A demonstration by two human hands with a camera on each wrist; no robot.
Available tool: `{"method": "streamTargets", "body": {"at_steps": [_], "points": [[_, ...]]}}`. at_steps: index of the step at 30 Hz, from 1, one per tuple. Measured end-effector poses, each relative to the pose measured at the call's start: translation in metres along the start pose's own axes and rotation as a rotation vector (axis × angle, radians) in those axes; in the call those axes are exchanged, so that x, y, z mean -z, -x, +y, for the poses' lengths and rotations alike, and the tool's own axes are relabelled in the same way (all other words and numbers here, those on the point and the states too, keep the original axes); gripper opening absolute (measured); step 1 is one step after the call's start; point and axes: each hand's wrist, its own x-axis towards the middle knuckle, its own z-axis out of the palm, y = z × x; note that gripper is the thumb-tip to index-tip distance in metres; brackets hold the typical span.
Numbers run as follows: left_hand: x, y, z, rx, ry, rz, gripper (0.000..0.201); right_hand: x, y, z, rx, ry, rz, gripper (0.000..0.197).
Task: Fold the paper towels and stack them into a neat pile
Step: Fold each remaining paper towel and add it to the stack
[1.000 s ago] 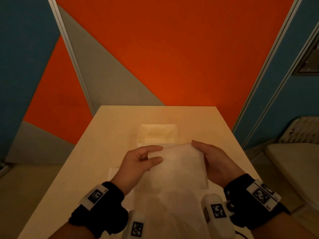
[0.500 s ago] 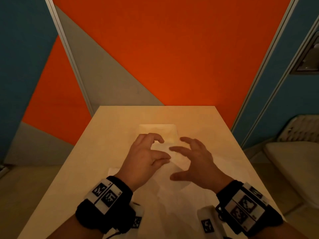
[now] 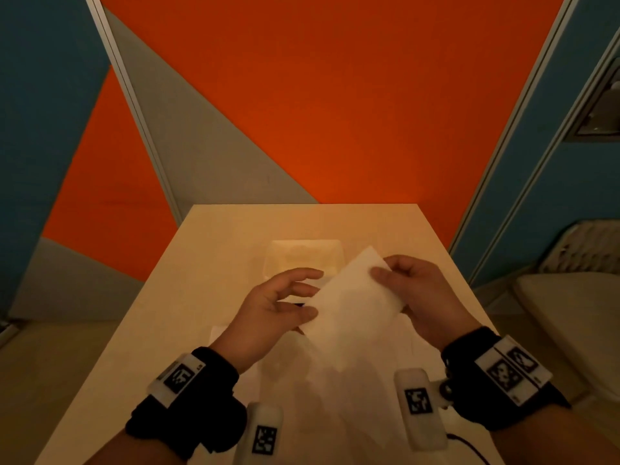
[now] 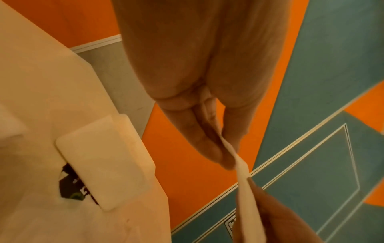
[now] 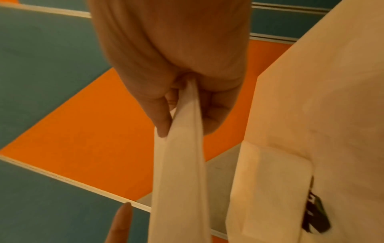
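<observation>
**Ana:** From your head camera, what do you have?

**Ben:** You hold one paper towel (image 3: 349, 303) up over the table (image 3: 214, 250), in front of you. Your right hand (image 3: 419, 297) pinches its far corner, up at about 1 o'clock. Your left hand (image 3: 278, 303) pinches the edge at about 9 o'clock. More paper (image 3: 335, 380) lies flat under it, at 6 o'clock. The white stack (image 3: 303, 260) sits at 12 o'clock, past your hands.

**Ana:** And your left wrist camera?

**Ben:** Your thumb and fingers (image 4: 207, 141) are closed on a thin edge of the towel. It is a small pinch, not a fist. The stack sits at 8 o'clock.

**Ana:** And the right wrist?

**Ben:** Your thumb and fingers are closed tight on the towel. It hangs down to 6 o'clock in a long strip.

**Ana:** How do I fold it well?

**Ben:** I think you should pull it gently flat. Match the corners first. Then press the fold with flat fingers. Pull too hard and it may rip.
</observation>
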Motion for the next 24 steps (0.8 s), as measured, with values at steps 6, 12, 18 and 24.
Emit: {"method": "streamTargets", "body": {"at_steps": [6, 12, 18, 24], "points": [[-0.012, -0.001, 0.009, 0.016, -0.070, -0.215, 0.037, -0.012, -0.008, -0.021, 0.017, 0.094, -0.192, 0.003], [0.004, -0.003, -0.013, 0.057, 0.018, 0.022, 0.037, -0.008, -0.019, 0.007, -0.010, 0.219, -0.060, 0.012], [0.045, 0.013, -0.053, 0.197, 0.038, 0.273, 0.035, 0.027, -0.027, 0.087, -0.086, 0.710, 0.004, 0.044], [0.078, 0.032, -0.104, 0.341, -0.182, 0.319, 0.034, 0.050, -0.020, 0.134, -0.251, 1.141, -0.139, 0.082]]}}
